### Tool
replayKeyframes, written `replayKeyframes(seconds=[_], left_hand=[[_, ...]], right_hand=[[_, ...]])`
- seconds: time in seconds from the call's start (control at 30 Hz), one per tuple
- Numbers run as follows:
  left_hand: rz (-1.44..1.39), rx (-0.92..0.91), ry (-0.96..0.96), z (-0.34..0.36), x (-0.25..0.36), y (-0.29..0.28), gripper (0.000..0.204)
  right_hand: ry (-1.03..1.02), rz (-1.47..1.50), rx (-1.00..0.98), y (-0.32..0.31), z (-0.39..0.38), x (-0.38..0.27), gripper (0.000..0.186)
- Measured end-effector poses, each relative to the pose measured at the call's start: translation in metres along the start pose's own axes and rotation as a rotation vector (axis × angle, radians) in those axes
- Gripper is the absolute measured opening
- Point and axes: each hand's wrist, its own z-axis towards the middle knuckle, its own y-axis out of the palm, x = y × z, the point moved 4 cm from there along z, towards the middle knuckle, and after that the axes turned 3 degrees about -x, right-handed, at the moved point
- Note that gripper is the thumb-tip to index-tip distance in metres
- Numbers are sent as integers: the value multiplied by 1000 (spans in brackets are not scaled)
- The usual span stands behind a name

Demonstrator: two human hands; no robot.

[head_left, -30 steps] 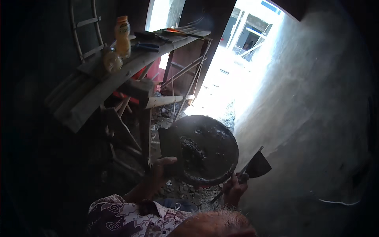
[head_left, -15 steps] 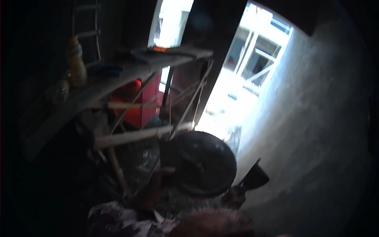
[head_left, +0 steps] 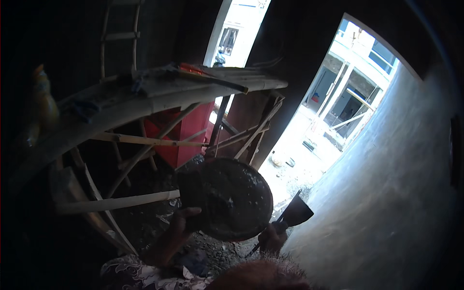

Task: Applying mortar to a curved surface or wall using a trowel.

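Observation:
My left hand (head_left: pixel 178 227) grips the left side of a dark round bucket (head_left: pixel 237 198), thumb on its rim. The bucket's round face is turned toward me, dark with pale specks; its contents are hard to make out. Just right of the bucket, my right hand (head_left: pixel 273 238) is closed around the handle of a putty knife (head_left: pixel 296 212). Its wide dark blade points up and right, toward the wall. A thin dark rod runs along the knife and through the same hand; whether it is a separate piece I cannot tell.
A plastered grey wall (head_left: pixel 377 193) rises on the right. At left, a bamboo scaffold bench (head_left: pixel 169 99) carries a bottle (head_left: pixel 46 104) and tools. Behind it stands a red box-like thing (head_left: pixel 186 140). A bright doorway (head_left: pixel 295 140) opens ahead; rubble (head_left: pixel 217 249) lies on the floor.
The view has turned, so the doorway sits farther right. Both hands, the bucket and the putty knife appear slightly farther left. The grips are the same.

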Motion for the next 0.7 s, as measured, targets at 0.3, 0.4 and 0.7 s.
replayKeyframes(seconds=[0.3, 0.4, 0.7], left_hand=[[7, -165, -112, 154, -53, 41, 37], [31, -151, -246, 180, -61, 60, 35], [42, -177, -190, 314, -121, 95, 34]], right_hand=[[-103, -107, 227, -46, 111, -19, 21], [-97, -125, 290, -63, 133, -28, 21], [-231, -16, 149, -133, 284, -18, 21]])
